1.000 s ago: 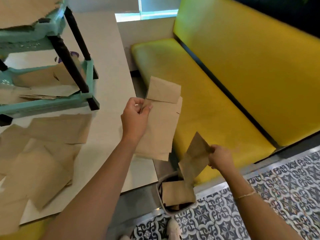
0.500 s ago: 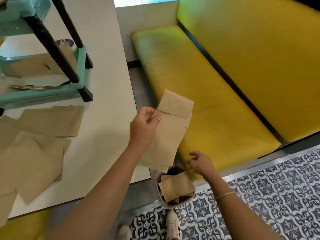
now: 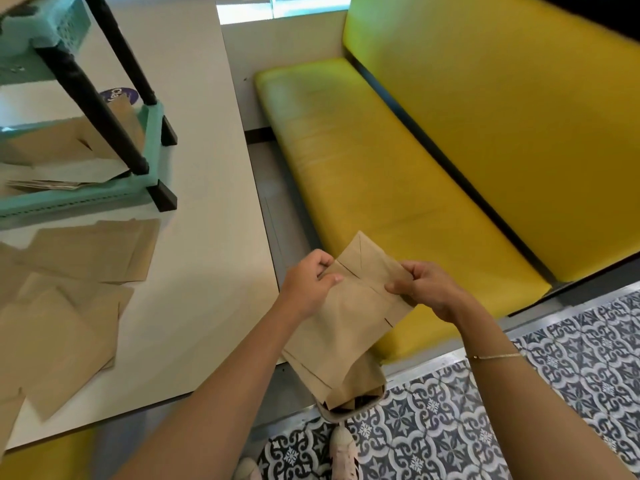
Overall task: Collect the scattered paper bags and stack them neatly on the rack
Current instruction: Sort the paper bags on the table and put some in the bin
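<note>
Between the table edge and the yellow bench (image 3: 398, 174), two hands hold flat brown paper bags (image 3: 349, 313) in the air above a small bin (image 3: 349, 408) on the floor. Left hand (image 3: 308, 278): fingers curled, thumb on top, pinching the left edge of the bags near the folded base. Right hand (image 3: 426, 289): fingers curled, pinching the right edge at about the same height; a thin bracelet (image 3: 495, 356) circles its wrist. At least two bags lie together in the grip, one edge showing under another at the lower left; the exact count cannot be told. Long axis of the held bags: diagonal, from the folded bottom flap at upper right, pointing toward the bench, down to the open end at lower left, which hangs over the bin. Surface: plain kraft brown, unprinted, creased across at the flap, with a short slit on the right edge.

On the white table (image 3: 214, 202), at least four loose bags (image 3: 90, 251) lie flat and overlapping at the left, spread at differing angles. One teal rack (image 3: 104, 188) with black legs stands on the table behind them; its lower shelf carries a pile of bags, brown over white, whose number cannot be read. More brown paper fills the bin. Two pale shoes (image 3: 343, 452) show on the patterned tile floor (image 3: 571, 375)
</note>
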The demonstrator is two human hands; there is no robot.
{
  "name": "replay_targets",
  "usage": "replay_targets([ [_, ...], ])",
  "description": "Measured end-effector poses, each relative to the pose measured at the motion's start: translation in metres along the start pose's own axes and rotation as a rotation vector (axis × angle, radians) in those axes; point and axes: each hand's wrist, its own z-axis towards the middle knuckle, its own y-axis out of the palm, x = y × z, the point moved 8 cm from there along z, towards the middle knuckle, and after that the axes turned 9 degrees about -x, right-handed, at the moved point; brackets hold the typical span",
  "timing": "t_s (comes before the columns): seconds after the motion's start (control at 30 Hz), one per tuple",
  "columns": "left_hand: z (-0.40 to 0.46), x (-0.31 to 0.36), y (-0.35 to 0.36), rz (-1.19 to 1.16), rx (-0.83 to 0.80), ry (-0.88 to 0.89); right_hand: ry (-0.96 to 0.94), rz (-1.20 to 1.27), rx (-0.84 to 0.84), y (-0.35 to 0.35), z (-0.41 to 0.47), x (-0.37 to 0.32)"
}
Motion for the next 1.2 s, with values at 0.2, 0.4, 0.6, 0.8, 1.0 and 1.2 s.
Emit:
replay_targets([
  [0.2, -0.002, -0.012, 0.000, -0.028, 0.020, -0.080, 0.093, -0.426, 0.264, -0.028, -0.001, 0.031],
  [0.4, -0.002, -0.007, -0.009, 0.029, 0.032, -0.051, 0.223, -0.682, 0.317, 0.001, 0.012, 0.086],
  [0.6, -0.008, -0.007, -0.013, 0.067, 0.061, -0.035, 0.318, -0.663, 0.152, 0.059, 0.034, 0.146],
  [0.8, -0.012, -0.006, -0.026, 0.048, 0.094, -0.030, 0.403, -0.800, -0.089, 0.087, 0.043, 0.158],
  [1.0, -0.015, 0.003, -0.035, 0.030, 0.099, 0.005, 0.296, -0.763, 0.024, 0.064, 0.049, 0.098],
  [1.2, -0.023, 0.010, -0.060, 0.041, 0.121, 0.021, 0.146, -0.723, 0.148, 0.067, 0.056, 0.010],
])
